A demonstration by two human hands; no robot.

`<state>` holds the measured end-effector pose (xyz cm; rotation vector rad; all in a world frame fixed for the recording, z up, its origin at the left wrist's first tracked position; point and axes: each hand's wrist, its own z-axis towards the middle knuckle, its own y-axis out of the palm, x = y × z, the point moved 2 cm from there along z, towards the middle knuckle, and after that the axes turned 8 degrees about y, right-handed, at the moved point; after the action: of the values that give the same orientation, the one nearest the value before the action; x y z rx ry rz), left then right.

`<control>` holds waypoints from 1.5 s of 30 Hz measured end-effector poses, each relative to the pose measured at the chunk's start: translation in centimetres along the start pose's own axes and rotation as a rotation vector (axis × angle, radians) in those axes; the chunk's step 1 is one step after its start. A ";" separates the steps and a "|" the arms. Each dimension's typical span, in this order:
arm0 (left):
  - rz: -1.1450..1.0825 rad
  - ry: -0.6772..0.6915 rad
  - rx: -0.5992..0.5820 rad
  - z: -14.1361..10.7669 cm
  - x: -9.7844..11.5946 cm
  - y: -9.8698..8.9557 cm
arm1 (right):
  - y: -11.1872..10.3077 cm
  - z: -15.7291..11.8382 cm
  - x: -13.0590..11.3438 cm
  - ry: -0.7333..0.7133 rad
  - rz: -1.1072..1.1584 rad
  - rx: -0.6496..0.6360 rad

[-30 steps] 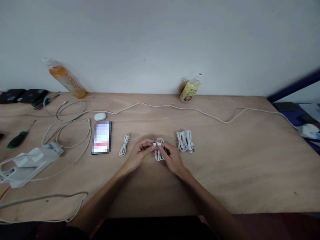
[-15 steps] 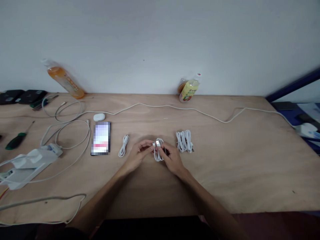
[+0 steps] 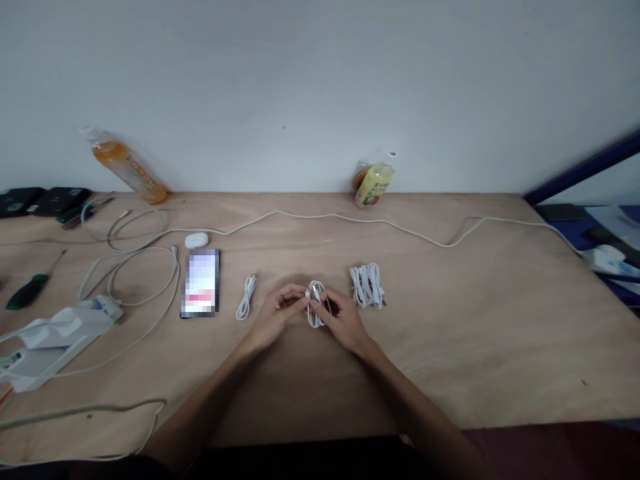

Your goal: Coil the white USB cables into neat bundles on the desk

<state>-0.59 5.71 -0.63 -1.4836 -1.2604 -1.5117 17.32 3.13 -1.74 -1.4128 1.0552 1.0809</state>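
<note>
Between my hands is a coiled white USB cable [image 3: 315, 319], held just above the wooden table. My left hand [image 3: 278, 311] pinches one end of it between thumb and fingers. On the other side my right hand [image 3: 342, 317] grips the coil near the metal USB plug. Left of my hands lies a single coiled white cable [image 3: 247, 297]. Several more coiled white cables [image 3: 367, 285] rest side by side to the right of my right hand.
A phone [image 3: 201, 283] lies at the left, below a white earbud case [image 3: 197, 240]. Further left are a white power strip [image 3: 65, 340], loose cords and a green screwdriver [image 3: 30, 291]. An orange drink bottle [image 3: 131, 170] and a yellow-labelled bottle [image 3: 375, 184] lean against the wall.
The USB plug in my right hand has turned, and its open end no longer faces me. My hands stay in nearly the same place; the view has shifted slightly.
</note>
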 end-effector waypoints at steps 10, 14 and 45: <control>0.002 0.021 0.092 0.0 0.6 0.5 | -0.1 -0.2 -0.1 0.047 0.127 -0.002; 0.007 0.040 0.136 0.0 0.4 0.5 | -0.3 -0.2 0.3 0.071 0.208 0.022; -0.895 -0.262 -0.057 -0.5 -0.1 1.5 | -0.1 0.4 1.5 0.385 0.986 -0.132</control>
<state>0.62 4.81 -0.39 -1.2206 -2.2473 -1.9255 17.74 3.43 -3.25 -1.2159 2.1110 1.6049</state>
